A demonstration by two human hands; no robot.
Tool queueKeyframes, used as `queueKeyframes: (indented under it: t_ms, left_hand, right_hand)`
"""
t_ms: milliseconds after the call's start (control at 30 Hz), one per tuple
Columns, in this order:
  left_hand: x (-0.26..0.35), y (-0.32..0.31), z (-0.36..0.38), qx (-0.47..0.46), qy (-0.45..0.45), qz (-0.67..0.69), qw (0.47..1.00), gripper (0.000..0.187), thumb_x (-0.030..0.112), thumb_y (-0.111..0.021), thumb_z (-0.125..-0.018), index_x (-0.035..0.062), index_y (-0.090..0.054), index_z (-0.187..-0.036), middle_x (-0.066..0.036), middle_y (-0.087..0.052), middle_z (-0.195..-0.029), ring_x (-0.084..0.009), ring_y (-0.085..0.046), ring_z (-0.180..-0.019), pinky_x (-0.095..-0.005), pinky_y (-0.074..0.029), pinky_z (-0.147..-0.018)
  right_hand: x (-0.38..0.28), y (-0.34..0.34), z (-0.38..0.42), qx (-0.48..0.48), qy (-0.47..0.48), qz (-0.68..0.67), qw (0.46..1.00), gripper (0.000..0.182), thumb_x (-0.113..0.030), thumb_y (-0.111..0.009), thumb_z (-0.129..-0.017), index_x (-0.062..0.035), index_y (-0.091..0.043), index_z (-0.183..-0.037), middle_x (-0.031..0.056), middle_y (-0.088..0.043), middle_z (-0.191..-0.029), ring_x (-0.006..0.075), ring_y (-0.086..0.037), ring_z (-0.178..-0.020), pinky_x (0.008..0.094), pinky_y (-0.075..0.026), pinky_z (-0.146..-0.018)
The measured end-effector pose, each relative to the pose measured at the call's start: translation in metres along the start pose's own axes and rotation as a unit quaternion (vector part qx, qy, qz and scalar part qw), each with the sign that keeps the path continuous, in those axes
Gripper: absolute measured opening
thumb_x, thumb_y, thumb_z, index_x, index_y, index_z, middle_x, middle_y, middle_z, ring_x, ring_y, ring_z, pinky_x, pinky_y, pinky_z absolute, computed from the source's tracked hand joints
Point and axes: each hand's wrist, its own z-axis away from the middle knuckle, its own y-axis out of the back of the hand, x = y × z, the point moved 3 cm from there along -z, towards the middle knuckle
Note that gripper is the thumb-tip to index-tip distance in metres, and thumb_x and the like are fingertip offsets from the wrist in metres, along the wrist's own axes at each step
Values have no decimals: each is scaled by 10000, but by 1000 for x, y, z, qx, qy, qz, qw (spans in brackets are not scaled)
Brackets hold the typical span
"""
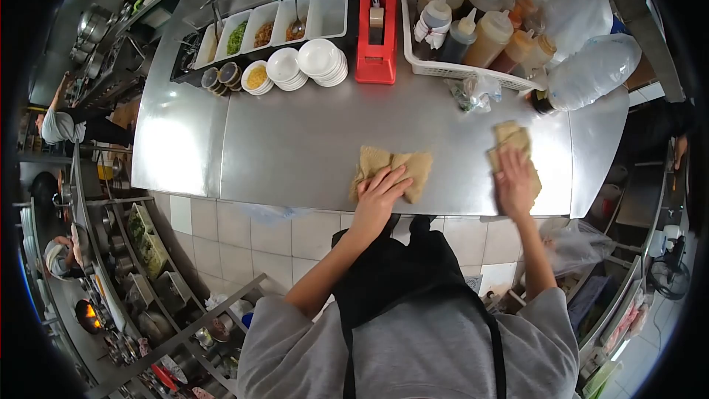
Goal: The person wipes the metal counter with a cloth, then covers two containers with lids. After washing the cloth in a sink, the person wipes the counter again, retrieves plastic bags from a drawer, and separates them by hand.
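My left hand (382, 196) is on a folded tan cloth (415, 170) near the front edge of the steel counter (295, 133). Its fingers bend over the cloth and hold it against the metal. Farther right, my right hand (515, 181) holds a second tan cloth (509, 133) down under its palm and long fingers, slightly blurred. Parts of both cloths are hidden by my hands. A crumpled clear plastic wrapper (476, 93) lies just beyond the right cloth.
Along the back are a rack of white ingredient tubs (329, 13), stacked white bowls (323, 59), a red tape dispenser (377, 41) and a white basket (465, 72) of sauce bottles. A large plastic bottle (597, 72) lies at right. Another person (63, 125) stands at far left.
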Motion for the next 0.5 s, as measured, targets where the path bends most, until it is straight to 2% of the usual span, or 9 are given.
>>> queueKeyframes:
  t_ms: [33, 100, 167, 200, 233, 300, 333, 433, 500]
  left_hand:
    - [-6, 4, 5, 9, 21, 12, 1000, 271, 73, -570, -803, 153, -650, -1048, 9, -563, -1197, -179, -477, -1136, -310, -344, -866]
    - [-15, 15, 11, 25, 55, 49, 997, 242, 47, -576, -798, 134, -670, -1003, -24, -587, -1162, -208, -495, -1114, -304, -351, -904]
    - [-30, 31, 18, 91, 92, 206, 970, 243, 54, -582, -809, 131, -666, -1023, -55, -583, -1170, -253, -491, -1124, -343, -331, -967]
    - [-35, 41, 23, 55, 103, 249, 961, 484, 117, -650, -787, 84, -505, -1248, -136, -451, -1319, -299, -395, -1232, -380, -258, -1044]
    - [-32, 50, 28, 60, 115, 243, 961, 484, 117, -650, -787, 84, -505, -1248, -136, -451, -1319, -299, -395, -1232, -380, -258, -1044]
    - [-29, 71, 32, 156, 121, 224, 954, 866, 190, -723, -736, 25, -192, -1400, -196, -234, -1437, -320, -247, -1324, -390, -205, -1071]
    - [-37, 78, 39, 108, 134, 222, 960, 1136, 255, -783, -668, -6, 45, -1401, -226, -52, -1468, -316, -132, -1360, -402, -148, -1089]
    - [-42, 111, 64, 194, 194, 147, 950, 1032, 249, -782, -661, -13, -113, -1401, -210, -202, -1441, -331, -204, -1338, -410, -177, -1078]
    - [-38, 106, 65, 165, 158, 99, 968, 896, 211, -753, -689, 7, -216, -1376, -191, -272, -1411, -323, -242, -1321, -413, -214, -1060]
  right_hand:
    - [-28, -4, 0, -28, 24, 25, 999, 494, -121, -545, -815, -101, -457, -1300, 116, -391, -1377, 352, -342, -1270, 462, -271, -1031]
    - [-69, -15, -14, 24, 92, -98, 991, 409, 14, -525, -777, -82, -570, -1172, 121, -514, -1249, 326, -479, -1128, 399, -388, -942]
    - [-98, -22, -53, 39, 81, -160, 983, 369, 25, -472, -808, -51, -556, -1160, 142, -538, -1196, 339, -487, -1087, 388, -390, -931]
    - [-107, -31, -76, 40, 59, -177, 982, 358, 8, -441, -843, -51, -534, -1184, 154, -530, -1203, 348, -476, -1107, 394, -370, -954]
    - [-121, -36, -98, 83, 78, -184, 976, 338, -5, -462, -841, -34, -530, -1171, 166, -533, -1189, 355, -482, -1085, 399, -382, -935]
    - [-141, -43, -127, 131, 98, -198, 967, 322, -17, -482, -838, -18, -525, -1158, 178, -536, -1176, 362, -489, -1063, 403, -394, -915]
    - [-147, -47, -135, 120, 90, -249, 957, 310, -43, -484, -851, -16, -518, -1157, 184, -528, -1188, 365, -485, -1067, 404, -385, -923]
    - [-145, -65, -147, 94, 59, -312, 943, 297, -103, -499, -863, -44, -520, -1154, 150, -524, -1216, 343, -464, -1111, 416, -352, -954]
    - [-144, -71, -150, 86, 87, -164, 979, 311, -133, -498, -867, -102, -519, -1176, 70, -515, -1253, 305, -419, -1179, 459, -323, -968]
